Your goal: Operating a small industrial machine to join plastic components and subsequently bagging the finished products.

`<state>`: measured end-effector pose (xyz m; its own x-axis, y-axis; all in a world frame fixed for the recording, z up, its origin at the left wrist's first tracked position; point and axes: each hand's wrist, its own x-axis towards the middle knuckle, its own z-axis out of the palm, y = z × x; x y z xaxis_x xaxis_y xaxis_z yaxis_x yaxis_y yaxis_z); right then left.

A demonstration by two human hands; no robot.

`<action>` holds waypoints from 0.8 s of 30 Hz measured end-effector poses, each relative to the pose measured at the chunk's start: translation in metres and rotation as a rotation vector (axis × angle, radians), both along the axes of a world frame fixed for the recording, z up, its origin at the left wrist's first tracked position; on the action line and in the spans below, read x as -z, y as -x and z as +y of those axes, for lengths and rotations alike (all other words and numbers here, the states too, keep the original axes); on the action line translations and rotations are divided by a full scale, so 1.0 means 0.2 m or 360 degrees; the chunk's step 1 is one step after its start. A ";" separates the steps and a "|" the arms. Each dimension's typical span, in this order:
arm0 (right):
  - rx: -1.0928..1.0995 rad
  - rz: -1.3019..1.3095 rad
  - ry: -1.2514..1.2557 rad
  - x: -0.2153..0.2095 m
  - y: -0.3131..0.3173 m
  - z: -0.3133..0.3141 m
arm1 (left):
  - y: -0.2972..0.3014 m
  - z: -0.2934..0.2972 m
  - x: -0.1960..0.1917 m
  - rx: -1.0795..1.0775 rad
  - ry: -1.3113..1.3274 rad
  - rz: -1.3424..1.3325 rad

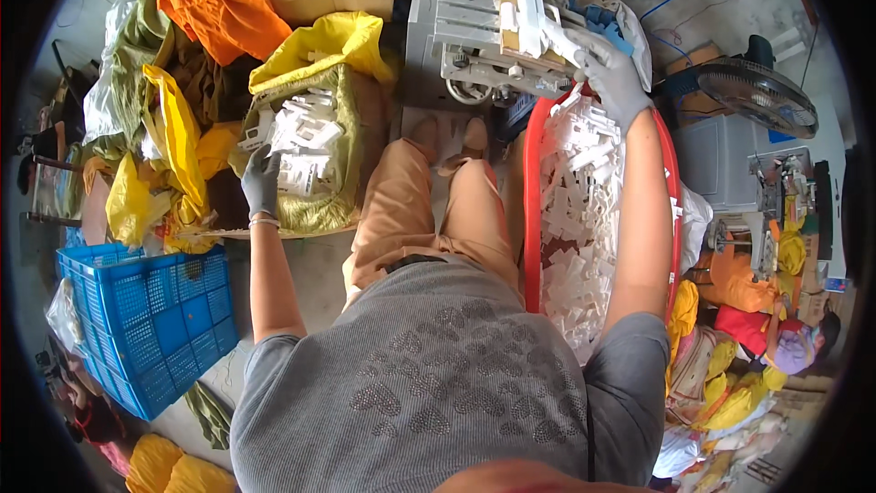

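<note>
My left hand, in a grey glove, is closed on a white plastic part at the left edge of an open green woven sack. Similar white parts fill the sack. My right hand, also gloved in grey, reaches up to a grey metal machine. Its fingers close around the near end of a long white plastic piece lying over a tan block on the machine. Below that forearm stands a red-rimmed tub heaped with loose white plastic pieces.
A blue plastic crate stands at lower left. Yellow sacks and an orange cloth are piled at far left. On the right are a black fan and a grey box. Another person sits at far right.
</note>
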<state>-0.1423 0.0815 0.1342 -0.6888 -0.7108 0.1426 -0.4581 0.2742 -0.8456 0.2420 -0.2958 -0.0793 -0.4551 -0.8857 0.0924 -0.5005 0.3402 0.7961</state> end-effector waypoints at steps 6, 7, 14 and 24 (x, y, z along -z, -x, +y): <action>-0.0088 0.1089 -0.0303 -0.07 -0.05 -0.03 | -0.10 0.01 0.12 -0.0031 -0.0136 0.0097; 0.0075 0.1173 -0.0319 -0.06 -0.08 -0.01 | -0.11 0.00 0.14 -0.0039 -0.0067 0.0016; 0.0195 0.0254 0.0086 0.30 -0.67 -0.13 | -0.36 -0.20 0.27 -0.0278 0.0482 -0.0273; -0.0379 -0.0320 -0.0432 1.32 -1.02 -1.04 | -0.40 -0.42 0.61 -0.0579 -0.0340 -0.0640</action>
